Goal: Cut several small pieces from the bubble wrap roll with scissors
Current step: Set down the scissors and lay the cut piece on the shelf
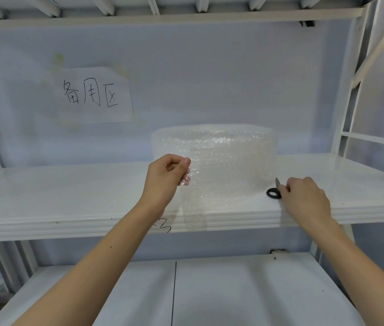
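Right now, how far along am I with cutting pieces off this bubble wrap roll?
Barely started. No cut pieces show on the shelf. In hand: your left hand pinches the loose sheet pulled from the bubble wrap roll, while your right hand closes on the scissors, which lie on the shelf beside the roll. Left: lift the scissors and make every cut.

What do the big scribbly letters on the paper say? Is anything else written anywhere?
"备用区": handwritten in black on the white paper sheet stuck to the back wall above the shelf.
A black scrawl on the front edge of the shelf, below the left hand: not readable as a word or number.
Bubble wrap roll and scissors: no writing visible.
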The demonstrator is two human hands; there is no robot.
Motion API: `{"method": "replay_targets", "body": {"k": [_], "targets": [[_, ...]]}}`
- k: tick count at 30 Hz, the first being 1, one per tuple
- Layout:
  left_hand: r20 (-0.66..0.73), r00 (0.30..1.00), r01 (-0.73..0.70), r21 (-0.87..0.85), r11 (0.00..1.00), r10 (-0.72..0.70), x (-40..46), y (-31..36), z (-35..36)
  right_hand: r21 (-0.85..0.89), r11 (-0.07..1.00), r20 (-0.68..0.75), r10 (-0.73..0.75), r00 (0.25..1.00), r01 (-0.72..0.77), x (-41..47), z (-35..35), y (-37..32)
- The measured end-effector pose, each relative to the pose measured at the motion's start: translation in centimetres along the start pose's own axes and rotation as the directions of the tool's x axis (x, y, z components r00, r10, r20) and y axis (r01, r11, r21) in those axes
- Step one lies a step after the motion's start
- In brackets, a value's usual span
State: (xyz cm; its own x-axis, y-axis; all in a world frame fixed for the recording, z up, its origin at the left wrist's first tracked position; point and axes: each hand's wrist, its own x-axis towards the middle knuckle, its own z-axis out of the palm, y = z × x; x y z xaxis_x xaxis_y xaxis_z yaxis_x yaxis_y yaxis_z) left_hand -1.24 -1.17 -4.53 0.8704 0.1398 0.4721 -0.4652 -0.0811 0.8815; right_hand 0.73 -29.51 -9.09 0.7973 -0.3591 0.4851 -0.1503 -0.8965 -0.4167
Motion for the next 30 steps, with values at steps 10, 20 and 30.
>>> {"method": "replay_targets", "body": {"k": [10, 20, 30], "targets": [[-0.021, 1.000, -0.001, -0.070, 0.998, -0.001, 0.1, 0.4, -0.8, 0.691, 0.630, -0.081, -0.419, 0.904, 0.354, -6.6, -3.0, -10.7], [-0.084, 0.996, -0.032, -0.083, 0.996, 0.025, 0.1, 1.2, -4.1, 0.872, 0.490, 0.278, -0.480, 0.832, -0.009, -8.2, -0.1, -16.1], [-0.039, 0.996, -0.080, -0.111, 0.991, 0.076, -0.2, 1.0, -6.7, 0.885, 0.424, 0.387, -0.445, 0.808, -0.191, -8.1, 0.5, -18.0]]}}
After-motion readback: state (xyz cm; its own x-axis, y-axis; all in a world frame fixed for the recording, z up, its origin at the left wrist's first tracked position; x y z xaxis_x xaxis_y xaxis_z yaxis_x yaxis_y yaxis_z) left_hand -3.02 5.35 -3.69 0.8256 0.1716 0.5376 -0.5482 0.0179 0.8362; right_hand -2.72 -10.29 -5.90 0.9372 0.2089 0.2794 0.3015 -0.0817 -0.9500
